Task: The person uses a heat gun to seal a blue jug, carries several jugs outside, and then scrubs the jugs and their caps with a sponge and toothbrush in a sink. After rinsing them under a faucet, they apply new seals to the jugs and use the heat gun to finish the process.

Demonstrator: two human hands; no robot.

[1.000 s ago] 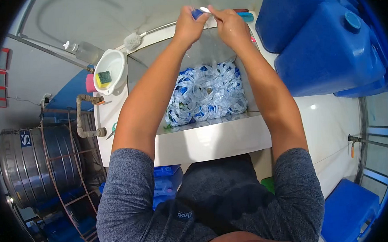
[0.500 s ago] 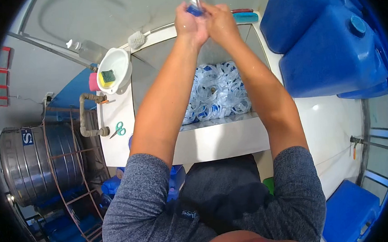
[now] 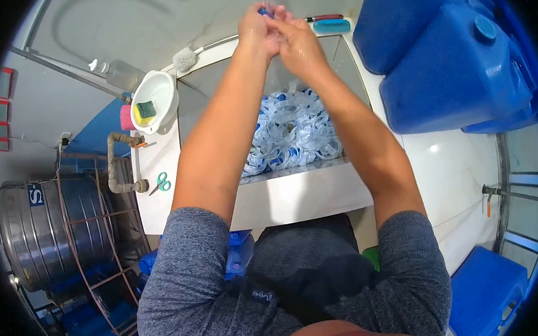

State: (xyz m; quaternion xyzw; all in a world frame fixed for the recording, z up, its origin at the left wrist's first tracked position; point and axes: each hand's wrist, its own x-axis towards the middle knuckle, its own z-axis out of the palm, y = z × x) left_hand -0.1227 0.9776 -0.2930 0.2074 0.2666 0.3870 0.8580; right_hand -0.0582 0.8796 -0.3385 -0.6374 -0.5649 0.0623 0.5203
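Above the back of the sink (image 3: 216, 79), both my hands are brought together, wet and partly blurred. My left hand (image 3: 254, 33) is curled round a small blue plastic piece (image 3: 265, 12) whose kind I cannot make out. Pressed against it from the right is my right hand (image 3: 299, 43), its fingers closed over the left palm and the blue piece. Water drops show on the skin. Below my forearms, a heap of clear plastic rings (image 3: 291, 130) with blue bits among them lies in the sink.
Left of the sink are a white basin (image 3: 164, 100), a yellow-green sponge (image 3: 145, 112), scissors (image 3: 163, 183) and a pipe (image 3: 114, 161). A white-headed brush (image 3: 185, 60) and teal brush (image 3: 332, 26) lie along the back rim. Large blue jugs (image 3: 453, 79) stand at right.
My hands stay together but have shifted slightly left and turned. Less of the blue piece shows now, with fingers covering more of it. The whole view has moved a little.
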